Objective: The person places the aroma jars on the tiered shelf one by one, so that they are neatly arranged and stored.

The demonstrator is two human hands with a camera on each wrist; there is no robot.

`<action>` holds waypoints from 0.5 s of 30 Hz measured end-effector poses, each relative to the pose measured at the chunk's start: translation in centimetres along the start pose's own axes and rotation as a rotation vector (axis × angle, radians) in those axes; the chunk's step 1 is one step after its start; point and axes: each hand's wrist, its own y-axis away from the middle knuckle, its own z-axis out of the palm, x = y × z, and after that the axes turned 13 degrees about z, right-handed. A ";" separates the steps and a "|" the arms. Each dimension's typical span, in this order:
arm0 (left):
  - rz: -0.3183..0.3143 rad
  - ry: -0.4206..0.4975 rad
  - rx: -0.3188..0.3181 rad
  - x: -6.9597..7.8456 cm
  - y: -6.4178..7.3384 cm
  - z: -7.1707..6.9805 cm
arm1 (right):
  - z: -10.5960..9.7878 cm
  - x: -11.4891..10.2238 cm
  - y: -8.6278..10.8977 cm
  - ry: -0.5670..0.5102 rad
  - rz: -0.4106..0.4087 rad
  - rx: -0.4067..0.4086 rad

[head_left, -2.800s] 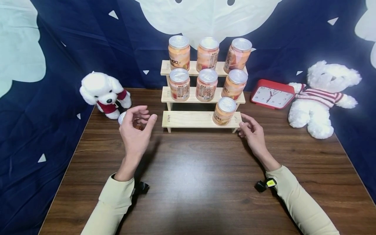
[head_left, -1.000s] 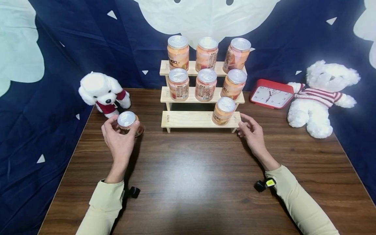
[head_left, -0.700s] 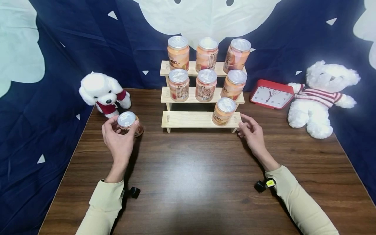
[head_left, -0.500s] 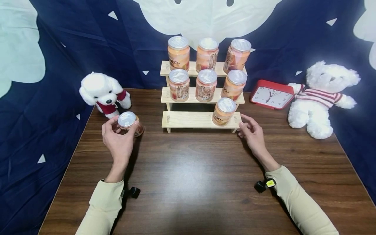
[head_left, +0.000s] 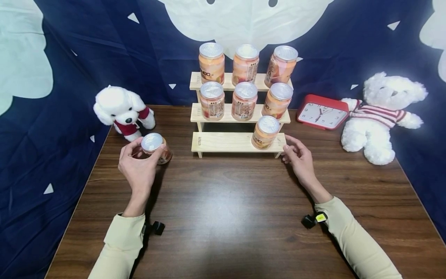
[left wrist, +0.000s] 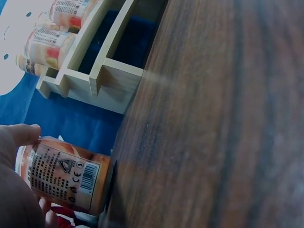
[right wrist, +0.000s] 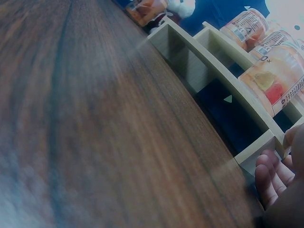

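Note:
My left hand (head_left: 139, 166) holds an orange-labelled can (head_left: 161, 154) with a silver lid, thumb on one side and fingers on the other. The can stands upright on the table, its barcode side showing in the left wrist view (left wrist: 66, 175). My right hand (head_left: 300, 159) grips the right end of the lowest step of a wooden three-step display stand (head_left: 223, 142), thumb against the board's end. A single can (head_left: 265, 133) stands at the right of that step. Similar cans fill the middle step (head_left: 244, 101) and the top step (head_left: 246, 65), three on each.
Behind the held can sits a white plush dog (head_left: 120, 106) in red. Right of the stand are a red clock (head_left: 323, 112) and a white teddy bear (head_left: 379, 116) in a striped sweater. A blue curtain (head_left: 104, 46) hangs behind the brown wooden table (head_left: 223, 217).
My left hand has moved left and down from hovering open before the can to gripping it. The can has since shifted slightly right and nearer. My right hand stays at the stand.

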 end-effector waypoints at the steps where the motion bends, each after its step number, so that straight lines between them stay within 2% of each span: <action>1: 0.001 0.004 -0.002 0.1 0.0 0.0 | 0.0 0.0 0.0 0.000 -0.002 0.000; 7: 0.027 0.046 -0.013 0.9 0.0 0.0 | -0.1 0.1 0.0 -0.006 -0.004 -0.004; 15: 0.097 0.099 -0.023 2.5 -0.1 0.3 | 0.1 0.0 0.0 -0.014 0.013 0.003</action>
